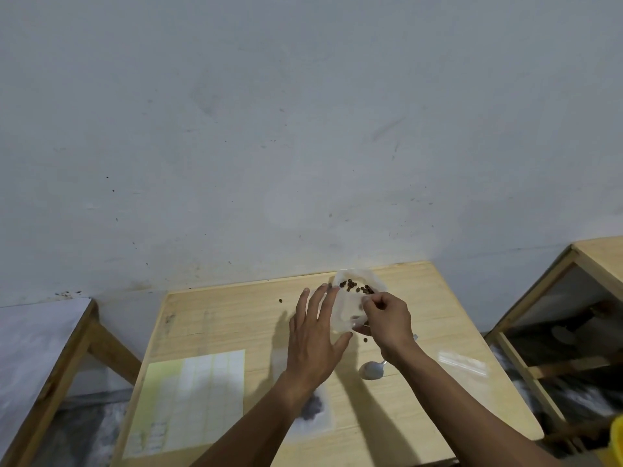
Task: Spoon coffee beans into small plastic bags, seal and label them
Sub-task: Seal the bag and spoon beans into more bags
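Note:
A white plastic bag [347,308] with coffee beans [357,287] showing in its open top lies near the back of the wooden table [421,298]. My left hand [315,335] lies flat with straight fingers against the bag's left side. My right hand [387,318] pinches the bag's right edge between thumb and fingers. A metal spoon [372,369] rests on the table just below my right wrist. Loose beans lie on the wood, one [280,301] to the left and one [365,340] under the bag.
A label sheet [188,399] lies at the table's front left. A small filled bag [313,412] sits under my left forearm. Clear empty bags [463,362] lie at the right. Another table [43,348] stands left, wooden shelving [556,315] right, a yellow object [617,439] at the bottom right.

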Action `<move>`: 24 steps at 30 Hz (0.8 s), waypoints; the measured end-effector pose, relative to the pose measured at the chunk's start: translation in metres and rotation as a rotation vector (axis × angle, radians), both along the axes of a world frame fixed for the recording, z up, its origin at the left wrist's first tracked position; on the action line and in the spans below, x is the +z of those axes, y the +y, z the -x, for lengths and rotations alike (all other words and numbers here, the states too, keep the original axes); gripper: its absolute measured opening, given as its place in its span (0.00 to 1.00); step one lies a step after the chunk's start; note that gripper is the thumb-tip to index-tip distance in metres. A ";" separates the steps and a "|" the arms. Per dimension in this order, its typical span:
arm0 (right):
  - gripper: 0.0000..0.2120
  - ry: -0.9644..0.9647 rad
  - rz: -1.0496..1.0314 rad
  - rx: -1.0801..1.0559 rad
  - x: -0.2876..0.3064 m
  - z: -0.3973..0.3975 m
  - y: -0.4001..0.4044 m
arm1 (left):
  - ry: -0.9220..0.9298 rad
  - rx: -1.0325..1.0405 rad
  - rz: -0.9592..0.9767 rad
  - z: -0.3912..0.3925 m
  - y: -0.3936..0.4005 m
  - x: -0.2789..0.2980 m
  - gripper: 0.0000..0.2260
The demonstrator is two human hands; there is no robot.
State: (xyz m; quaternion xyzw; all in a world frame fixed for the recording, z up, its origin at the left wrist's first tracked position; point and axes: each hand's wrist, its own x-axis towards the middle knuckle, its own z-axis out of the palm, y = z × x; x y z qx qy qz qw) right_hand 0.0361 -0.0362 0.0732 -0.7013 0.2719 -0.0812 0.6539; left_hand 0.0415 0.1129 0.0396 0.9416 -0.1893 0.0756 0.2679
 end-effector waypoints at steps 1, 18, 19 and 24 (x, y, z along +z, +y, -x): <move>0.09 0.008 0.029 0.014 0.000 0.000 -0.002 | 0.001 0.002 0.011 0.000 0.000 -0.001 0.36; 0.02 0.020 0.285 0.250 0.003 0.002 -0.011 | 0.053 0.068 0.053 0.007 -0.002 -0.019 0.39; 0.02 0.022 0.305 0.268 0.004 0.002 -0.011 | 0.046 0.057 0.057 0.006 -0.001 -0.019 0.39; 0.05 -0.062 0.345 0.117 0.003 0.002 0.000 | 0.127 0.037 0.066 0.010 -0.015 -0.008 0.56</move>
